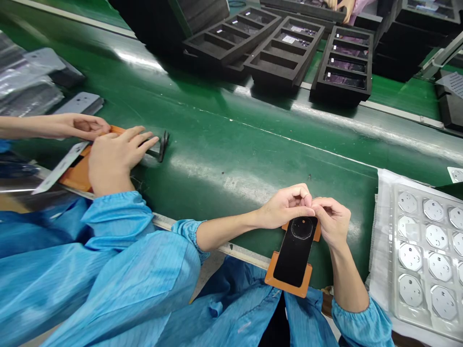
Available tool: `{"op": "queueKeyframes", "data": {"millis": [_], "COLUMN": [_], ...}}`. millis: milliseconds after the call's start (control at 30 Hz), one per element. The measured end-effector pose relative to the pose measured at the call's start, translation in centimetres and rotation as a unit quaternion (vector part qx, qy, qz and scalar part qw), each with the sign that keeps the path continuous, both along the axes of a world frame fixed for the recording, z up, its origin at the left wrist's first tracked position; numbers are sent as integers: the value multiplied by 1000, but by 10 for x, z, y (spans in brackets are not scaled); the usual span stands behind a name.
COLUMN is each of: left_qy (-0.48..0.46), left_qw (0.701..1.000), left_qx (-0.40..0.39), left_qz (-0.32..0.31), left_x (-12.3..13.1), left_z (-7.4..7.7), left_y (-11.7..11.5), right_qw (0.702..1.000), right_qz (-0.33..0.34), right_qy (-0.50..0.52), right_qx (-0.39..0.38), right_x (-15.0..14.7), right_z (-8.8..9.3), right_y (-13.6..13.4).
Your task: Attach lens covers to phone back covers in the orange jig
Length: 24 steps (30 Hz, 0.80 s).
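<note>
A flat black panel [294, 253], shaped like a phone back with a faint octagonal outline near its far end, lies in an orange holder [272, 274] at the bench's front edge. Over the panel's far end, my left hand [287, 207] is closed with thumb and fingertips pinched together. My right hand [333, 219] meets it there, its thumb and forefinger also pinched. Whatever sits between the fingertips is too small or hidden to make out. Both hands cover the far part of the holder.
Right of me, a clear tray [396, 241] carries round silver pieces on white cloth. Black foam trays [342, 67] stand across the green bench [217, 144]. At left, a co-worker's hands [112, 156] work over another orange holder [77, 176], near black tweezers [163, 146].
</note>
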<state>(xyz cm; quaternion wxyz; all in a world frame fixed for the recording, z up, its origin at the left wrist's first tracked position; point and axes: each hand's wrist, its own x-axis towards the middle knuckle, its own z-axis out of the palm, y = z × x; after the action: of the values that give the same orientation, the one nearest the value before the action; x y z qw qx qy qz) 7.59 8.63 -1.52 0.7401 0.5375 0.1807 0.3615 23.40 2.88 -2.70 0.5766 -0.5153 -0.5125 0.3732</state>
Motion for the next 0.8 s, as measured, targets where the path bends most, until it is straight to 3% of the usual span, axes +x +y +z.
{"op": "queueKeyframes", "data": {"millis": [167,367,800], "left_qy": [19,50,16], "left_qw": [999,997,994], "left_qx": [28,52,106], "left_qz": [39,31,39], "left_x": [0,-2,-4], "left_z": [-3,-1,5], "left_y": [1,5,-4], "right_qw": [995,985,998], "right_qz": [7,15,34], "right_qy": [-76,-149,41], "right_qx": [63,88,23], "right_x": [8,14,0], "right_z": [4,5,-2], "right_y": [2,3,-1]}}
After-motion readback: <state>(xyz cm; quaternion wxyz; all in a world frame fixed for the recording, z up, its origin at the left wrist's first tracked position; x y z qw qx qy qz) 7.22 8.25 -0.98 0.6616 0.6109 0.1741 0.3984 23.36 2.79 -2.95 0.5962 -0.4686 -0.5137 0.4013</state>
